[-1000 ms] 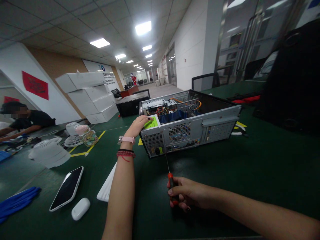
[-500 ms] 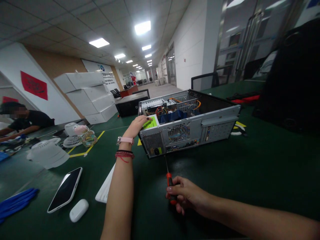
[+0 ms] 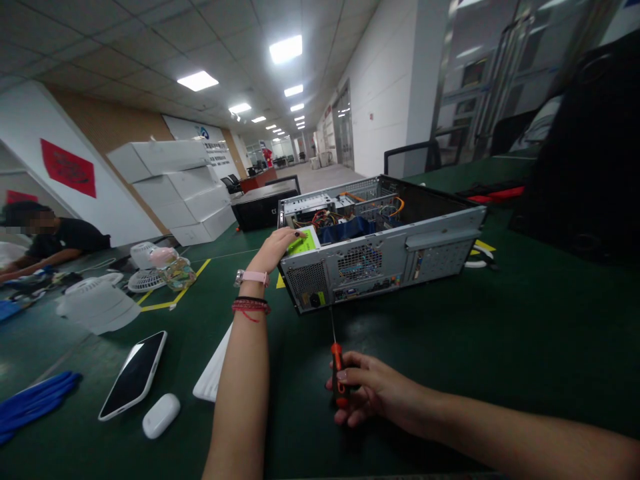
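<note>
A silver computer case (image 3: 390,263) lies on its side on the dark green table, its top side uncovered and its rear panel facing me. My left hand (image 3: 280,248) rests on the near left corner, fingers laid flat over the bright green label (image 3: 307,241) of the power supply. Wrapped round the red and black handle of a screwdriver (image 3: 336,363) are the fingers of my right hand (image 3: 367,387). The screwdriver's thin shaft points away from me to the lower edge of the rear panel, by the power supply. Whether its tip touches a screw, I cannot tell.
Left of my forearm lie a phone (image 3: 134,375), a white earbud case (image 3: 161,416), a white flat object (image 3: 213,373) and blue gloves (image 3: 37,403). White fans (image 3: 97,303) stand farther back. A large black object (image 3: 580,160) rises at right. Another person (image 3: 65,240) sits far left.
The fingers of my right hand have shifted slightly around the screwdriver handle, and the handle looks turned. My left hand stays on the case. The view has moved a little.
</note>
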A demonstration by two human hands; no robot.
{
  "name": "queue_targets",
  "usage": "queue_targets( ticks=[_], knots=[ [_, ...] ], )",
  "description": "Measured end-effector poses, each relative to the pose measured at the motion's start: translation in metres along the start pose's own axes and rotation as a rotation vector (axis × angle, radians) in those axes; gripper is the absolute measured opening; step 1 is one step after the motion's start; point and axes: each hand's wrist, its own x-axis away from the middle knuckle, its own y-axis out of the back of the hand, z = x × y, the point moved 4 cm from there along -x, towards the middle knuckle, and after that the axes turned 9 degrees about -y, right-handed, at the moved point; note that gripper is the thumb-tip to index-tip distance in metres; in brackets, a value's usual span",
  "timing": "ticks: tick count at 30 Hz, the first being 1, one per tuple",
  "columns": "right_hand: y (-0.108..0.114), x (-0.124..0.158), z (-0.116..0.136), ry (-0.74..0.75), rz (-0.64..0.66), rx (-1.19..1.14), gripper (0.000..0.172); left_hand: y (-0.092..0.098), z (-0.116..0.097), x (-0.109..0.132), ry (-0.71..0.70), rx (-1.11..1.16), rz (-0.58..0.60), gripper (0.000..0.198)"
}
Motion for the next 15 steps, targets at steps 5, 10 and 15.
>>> queue_targets(
  ticks=[5,10,15],
  knots=[
    [0.0,-0.0002,-0.0021,-0.029,0.006,-0.014,0.042,-0.0007,-0.0002,-0.0008,0.001,-0.025,0.01,0.044],
    [-0.0002,0.0,-0.0024,-0.048,0.03,-0.004,0.041,-0.0013,0.0033,-0.0009,-0.048,-0.037,0.009,0.042],
    [0.0017,0.0,-0.0021,-0.043,-0.04,-0.039,0.041,-0.0018,0.0055,-0.0003,-0.052,-0.039,0.006,0.039]
  ],
)
